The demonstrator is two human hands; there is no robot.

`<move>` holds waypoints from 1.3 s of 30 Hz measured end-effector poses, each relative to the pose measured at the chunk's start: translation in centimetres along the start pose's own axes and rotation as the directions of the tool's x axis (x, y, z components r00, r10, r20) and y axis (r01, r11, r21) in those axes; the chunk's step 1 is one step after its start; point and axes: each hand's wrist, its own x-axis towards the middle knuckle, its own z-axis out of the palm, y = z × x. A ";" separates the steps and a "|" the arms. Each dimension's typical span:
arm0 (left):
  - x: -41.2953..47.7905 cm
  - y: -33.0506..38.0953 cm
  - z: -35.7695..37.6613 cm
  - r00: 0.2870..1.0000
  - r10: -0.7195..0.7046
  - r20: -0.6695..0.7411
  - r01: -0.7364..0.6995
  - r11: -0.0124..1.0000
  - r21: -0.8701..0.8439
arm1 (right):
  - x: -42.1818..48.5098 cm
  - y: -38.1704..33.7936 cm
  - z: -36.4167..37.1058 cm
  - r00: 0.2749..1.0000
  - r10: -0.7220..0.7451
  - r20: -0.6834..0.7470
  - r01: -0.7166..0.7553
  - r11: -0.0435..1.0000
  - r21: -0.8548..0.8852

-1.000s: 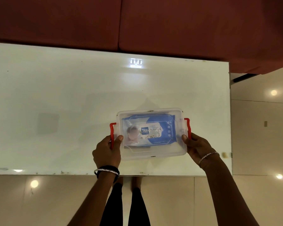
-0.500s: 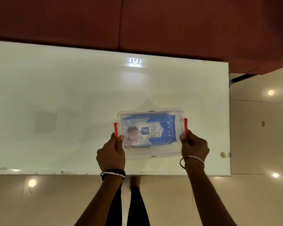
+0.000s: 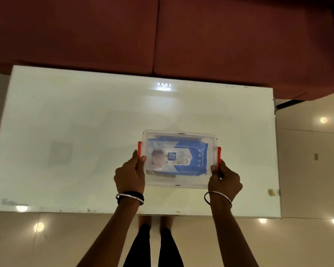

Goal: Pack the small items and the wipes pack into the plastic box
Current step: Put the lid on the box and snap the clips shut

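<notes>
A clear plastic box (image 3: 178, 134) with its lid on sits on the white table, near the front edge. Through the lid I see the blue wipes pack (image 3: 189, 158) lying flat inside. Small items under it are hard to make out. A red latch (image 3: 139, 149) is folded against the left end and another red latch (image 3: 219, 157) against the right end. My left hand (image 3: 130, 174) grips the box's left end, thumb on the lid. My right hand (image 3: 225, 180) grips the right end at the latch.
The glossy white table (image 3: 75, 132) stretches wide to the left and back. A dark red sofa (image 3: 162, 35) stands behind it. A small tan object (image 3: 271, 192) lies near the table's right front corner. My legs show below the front edge.
Both red latches have swung from sticking outward to lying flat against the box ends. My hands moved in tighter on the box. The view has pulled back a little.
</notes>
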 end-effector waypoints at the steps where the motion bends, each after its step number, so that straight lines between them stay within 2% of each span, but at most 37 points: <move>1: 1.0 -0.1 -0.6 1.000 0.014 -0.023 -0.014 1.000 -0.004 | -0.4 -0.7 0.5 1.000 -0.003 0.000 0.003 1.000 0.019; 5: 4.4 -1.1 -2.2 0.996 0.046 -0.070 -0.046 0.999 0.004 | -1.0 -3.5 2.5 1.000 -0.021 0.019 0.019 0.998 0.059; 11: 7.6 -3.0 -3.8 0.994 -0.004 -0.108 0.002 1.000 -0.022 | -1.1 -7.0 5.8 0.997 -0.029 0.070 0.025 0.998 0.055; 18: 9.0 -4.2 -3.8 0.996 0.019 -0.085 -0.020 1.000 -0.008 | -1.1 -7.7 7.9 0.996 -0.001 0.086 -0.002 0.999 0.035; 26: 9.0 -4.1 -3.6 0.995 0.062 -0.072 -0.060 0.998 0.028 | -0.8 -7.5 7.9 0.992 -0.097 0.085 0.103 0.992 -0.073; 33: 9.0 -3.9 -3.4 0.999 0.051 0.000 -0.051 0.984 0.169 | -0.8 -7.6 7.8 0.990 -0.100 0.095 0.110 0.988 -0.110; 37: 9.4 -3.7 -3.8 0.993 -0.026 0.116 -0.019 0.927 0.375 | -0.9 -8.0 7.2 0.983 -0.079 0.163 0.105 0.982 -0.158; 39: 9.4 -2.9 -4.1 0.980 -0.091 0.178 0.011 0.914 0.406 | -0.7 -8.4 6.6 0.976 -0.049 0.213 0.090 0.978 -0.189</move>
